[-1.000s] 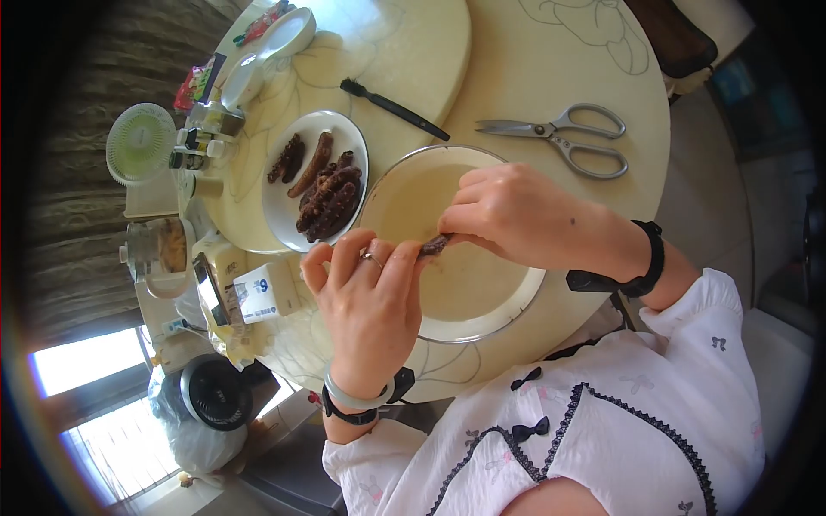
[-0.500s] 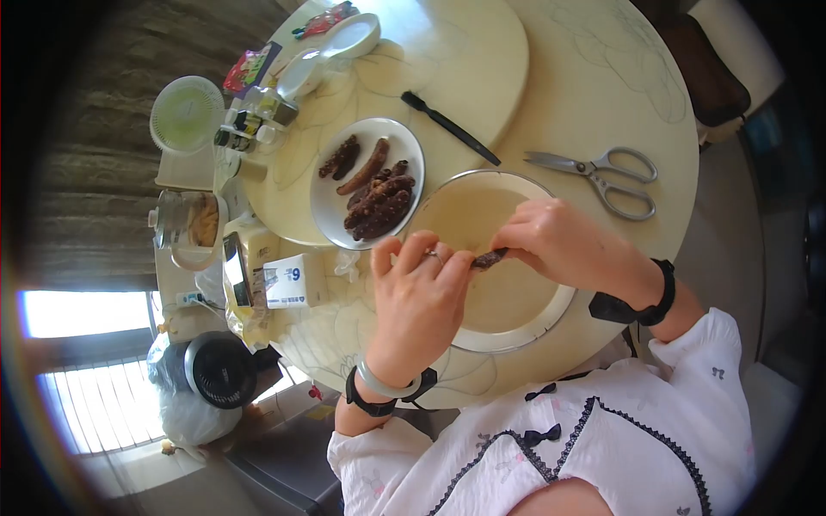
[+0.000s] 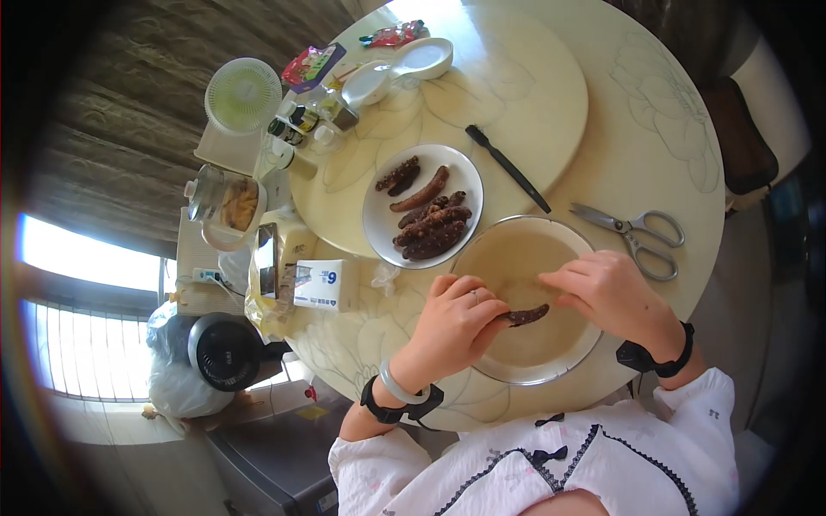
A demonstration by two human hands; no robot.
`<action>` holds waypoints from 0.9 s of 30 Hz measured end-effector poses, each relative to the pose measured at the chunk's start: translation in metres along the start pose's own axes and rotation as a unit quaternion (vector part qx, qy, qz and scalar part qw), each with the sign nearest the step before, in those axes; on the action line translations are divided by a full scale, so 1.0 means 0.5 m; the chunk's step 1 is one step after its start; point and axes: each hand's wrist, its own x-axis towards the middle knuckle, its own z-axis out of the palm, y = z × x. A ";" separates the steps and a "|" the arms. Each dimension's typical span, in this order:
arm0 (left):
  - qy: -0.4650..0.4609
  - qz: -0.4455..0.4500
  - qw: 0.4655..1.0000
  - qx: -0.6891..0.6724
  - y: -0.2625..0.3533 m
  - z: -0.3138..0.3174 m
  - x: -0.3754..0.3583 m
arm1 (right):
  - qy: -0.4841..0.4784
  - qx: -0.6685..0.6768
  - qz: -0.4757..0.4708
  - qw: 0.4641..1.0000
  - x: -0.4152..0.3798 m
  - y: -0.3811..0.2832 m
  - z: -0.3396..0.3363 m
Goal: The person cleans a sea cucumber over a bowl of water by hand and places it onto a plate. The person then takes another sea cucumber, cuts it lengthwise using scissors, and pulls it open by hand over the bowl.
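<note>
Over a wide basin (image 3: 594, 342) of cloudy water, my left hand (image 3: 460, 325) pinches one end of a dark, bumpy sea cucumber (image 3: 527, 316). The free end of it points right, above the water. My right hand (image 3: 615, 291) is off it, over the basin's right side, with thumb and fingertips drawn close together; whether something tiny is between them cannot be seen. A white plate (image 3: 377, 225) with several more sea cucumbers (image 3: 434, 239) stands behind the basin, to the left.
A black brush (image 3: 508, 168) and grey scissors (image 3: 632, 232) lie behind and right of the basin. To the left are a tissue pack (image 3: 325, 285), a glass pot (image 3: 225, 205), small bottles (image 3: 301, 116) and a green basket (image 3: 243, 96). White dishes (image 3: 423, 57) stand farther back.
My right hand has let go of the sea cucumber and moved away from it. More of the piece now shows beyond my left fingers. The whole view has shifted, with the table lower and farther right.
</note>
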 end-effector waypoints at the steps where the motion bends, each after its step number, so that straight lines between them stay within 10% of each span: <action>1: 0.023 -0.008 0.999 -0.021 0.001 -0.004 0.000 | 0.004 0.008 -0.014 1.000 -0.002 0.003 0.002; 27: 0.163 -0.185 0.968 0.052 -0.342 -0.151 0.135 | -0.023 -0.042 -0.042 0.998 -0.029 -0.013 0.003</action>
